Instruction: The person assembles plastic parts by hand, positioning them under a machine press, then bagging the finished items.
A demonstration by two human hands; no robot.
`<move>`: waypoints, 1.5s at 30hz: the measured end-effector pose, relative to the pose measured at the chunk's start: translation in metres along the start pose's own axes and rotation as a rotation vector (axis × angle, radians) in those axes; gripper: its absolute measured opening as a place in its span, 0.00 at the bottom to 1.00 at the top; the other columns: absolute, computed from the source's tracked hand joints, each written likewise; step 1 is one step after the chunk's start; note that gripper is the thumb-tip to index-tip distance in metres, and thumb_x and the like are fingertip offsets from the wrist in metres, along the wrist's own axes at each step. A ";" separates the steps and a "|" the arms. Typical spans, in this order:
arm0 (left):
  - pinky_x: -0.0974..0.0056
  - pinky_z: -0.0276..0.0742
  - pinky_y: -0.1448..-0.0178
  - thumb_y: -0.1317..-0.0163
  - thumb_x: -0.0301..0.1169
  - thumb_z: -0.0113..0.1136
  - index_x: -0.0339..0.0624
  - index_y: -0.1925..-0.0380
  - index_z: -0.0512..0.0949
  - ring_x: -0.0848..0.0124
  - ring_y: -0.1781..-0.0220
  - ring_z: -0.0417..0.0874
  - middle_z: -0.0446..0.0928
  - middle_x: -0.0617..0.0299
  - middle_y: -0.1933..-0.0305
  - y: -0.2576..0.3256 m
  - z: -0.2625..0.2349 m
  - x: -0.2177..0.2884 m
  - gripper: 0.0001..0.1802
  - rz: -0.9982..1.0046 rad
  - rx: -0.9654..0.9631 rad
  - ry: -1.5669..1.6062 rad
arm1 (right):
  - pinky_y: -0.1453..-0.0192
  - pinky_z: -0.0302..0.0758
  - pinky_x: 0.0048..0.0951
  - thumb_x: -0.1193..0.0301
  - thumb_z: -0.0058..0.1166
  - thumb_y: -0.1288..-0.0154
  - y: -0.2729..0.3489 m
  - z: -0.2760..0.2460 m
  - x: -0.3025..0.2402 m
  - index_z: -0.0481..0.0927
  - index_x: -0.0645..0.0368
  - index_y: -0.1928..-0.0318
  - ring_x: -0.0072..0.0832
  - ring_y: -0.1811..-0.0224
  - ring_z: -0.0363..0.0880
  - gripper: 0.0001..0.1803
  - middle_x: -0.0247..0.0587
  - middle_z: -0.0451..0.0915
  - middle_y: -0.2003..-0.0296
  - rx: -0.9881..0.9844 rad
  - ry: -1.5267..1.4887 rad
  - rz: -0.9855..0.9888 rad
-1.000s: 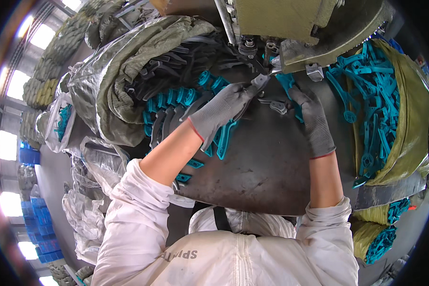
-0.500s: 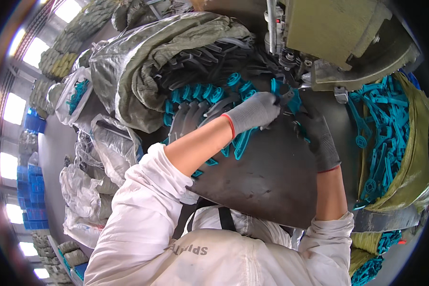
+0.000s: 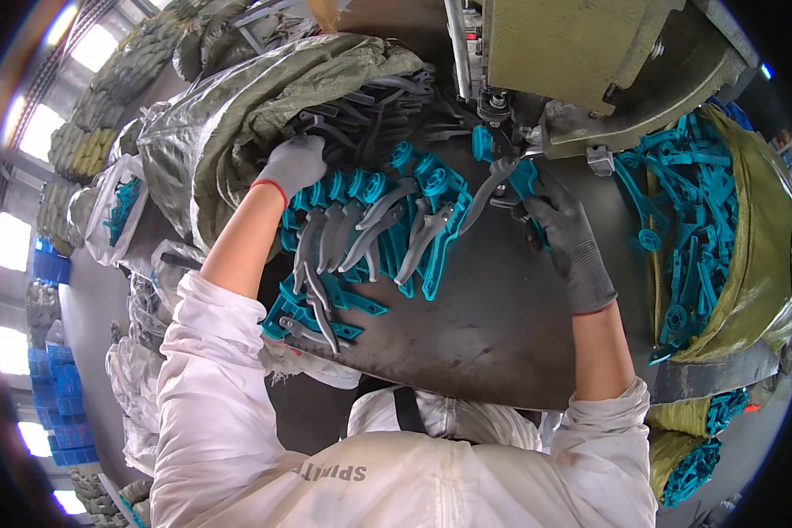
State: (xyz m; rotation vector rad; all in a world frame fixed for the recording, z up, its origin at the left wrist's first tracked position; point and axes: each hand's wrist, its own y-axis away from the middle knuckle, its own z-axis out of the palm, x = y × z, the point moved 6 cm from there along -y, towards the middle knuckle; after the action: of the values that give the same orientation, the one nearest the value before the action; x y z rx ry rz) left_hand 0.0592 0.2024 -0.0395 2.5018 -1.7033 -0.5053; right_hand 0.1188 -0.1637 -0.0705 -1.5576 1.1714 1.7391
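Under the machine head, my right hand (image 3: 561,220), in a dark grey glove, is closed round a teal plastic part (image 3: 523,179). A curved grey handle (image 3: 489,195) sticks out to the left of that part, by the machine's tooling. At the mouth of the big woven sack (image 3: 211,132), my left hand (image 3: 296,165), in a lighter grey glove, is beside loose grey handles (image 3: 370,114); its fingers are mostly hidden. Between my hands several teal parts with grey handles (image 3: 352,233) lie in a row on the dark table (image 3: 475,334).
An olive-painted machine (image 3: 572,53) stands at the back right. On the right, an open sack (image 3: 748,255) holds many teal parts (image 3: 695,202). White plastic bags (image 3: 141,370) and stacked blue crates (image 3: 57,396) are at the left.
My left hand has left the machine and moved left to the sack's mouth, uncovering the row of parts. The right hand remains by the machine with the teal part; the view has shifted slightly.
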 end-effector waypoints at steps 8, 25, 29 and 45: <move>0.62 0.75 0.57 0.42 0.36 0.58 0.35 0.57 0.72 0.63 0.63 0.79 0.76 0.48 0.62 0.047 -0.066 0.053 0.18 0.222 0.267 0.355 | 0.81 0.69 0.18 0.70 0.48 0.36 0.008 0.003 0.009 0.70 0.53 0.47 0.15 0.82 0.71 0.17 0.33 0.74 0.73 -0.071 0.011 0.155; 0.69 0.72 0.47 0.33 0.46 0.49 0.33 0.44 0.68 0.70 0.57 0.78 0.77 0.53 0.58 0.071 0.001 0.214 0.28 0.376 -0.463 1.544 | 0.45 0.71 0.38 0.50 0.48 0.40 -0.048 -0.180 0.015 0.73 0.70 0.50 0.47 0.47 0.74 0.33 0.64 0.74 0.51 0.673 0.563 -0.147; 0.66 0.72 0.47 0.33 0.50 0.47 0.32 0.43 0.66 0.67 0.59 0.78 0.77 0.52 0.59 0.054 0.006 0.182 0.31 0.399 -0.107 1.067 | 0.46 0.72 0.38 0.47 0.49 0.41 -0.020 -0.196 0.014 0.76 0.69 0.53 0.45 0.48 0.75 0.33 0.61 0.77 0.55 0.601 0.862 0.278; 0.64 0.67 0.44 0.34 0.55 0.44 0.30 0.47 0.70 0.66 0.52 0.75 0.77 0.51 0.56 0.065 -0.017 0.188 0.35 0.169 -0.237 1.257 | 0.69 0.75 0.28 0.71 0.54 0.42 0.014 -0.126 0.030 0.72 0.57 0.51 0.29 0.70 0.79 0.17 0.45 0.79 0.65 0.543 0.250 -0.165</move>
State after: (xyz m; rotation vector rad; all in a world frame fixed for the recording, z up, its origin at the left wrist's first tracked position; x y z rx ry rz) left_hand 0.0690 0.0031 -0.0502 1.7247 -1.1531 0.7080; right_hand 0.1654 -0.2831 -0.0911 -1.4973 1.4396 1.0217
